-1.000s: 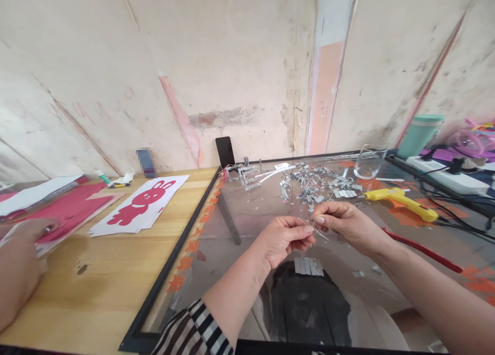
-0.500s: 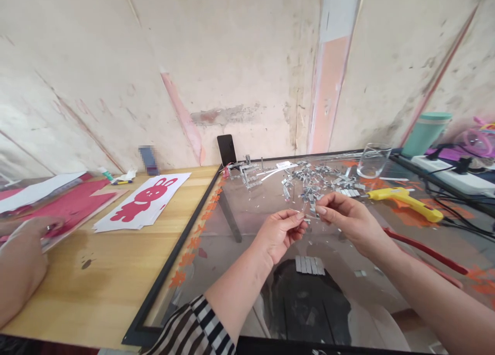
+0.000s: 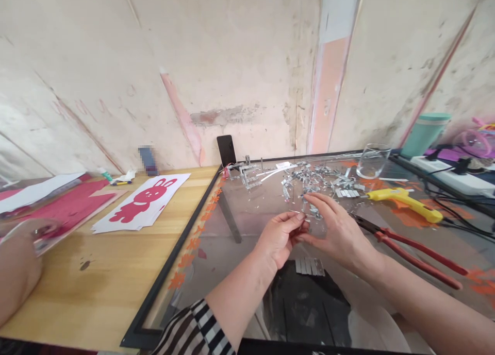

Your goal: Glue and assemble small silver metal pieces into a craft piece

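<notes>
My left hand (image 3: pixel 279 235) pinches a thin metal wire (image 3: pixel 297 212) between thumb and fingertips, above the clear-covered tabletop. My right hand (image 3: pixel 340 231) is beside it on the right, fingers apart and thumb close to the left fingertips; I see nothing held in it. Behind both hands lies a loose pile of small silver metal pieces (image 3: pixel 309 177). A short row of flat metal strips (image 3: pixel 309 266) lies on the table below my hands. Red-handled pliers (image 3: pixel 410 249) rest to the right, partly behind my right hand.
A yellow glue gun (image 3: pixel 406 201), a drinking glass (image 3: pixel 373 162), a green cup (image 3: pixel 425 133) and a white power strip (image 3: pixel 452 174) with cables stand right. A phone (image 3: pixel 226 150) leans on the wall. Left are rabbit-print paper (image 3: pixel 143 203) and another person's hand (image 3: pixel 19 262).
My right hand has opened from a pinch, its fingers spreading and its thumb moving down and left toward my left hand. The left hand keeps its pinch. The pliers show more fully.
</notes>
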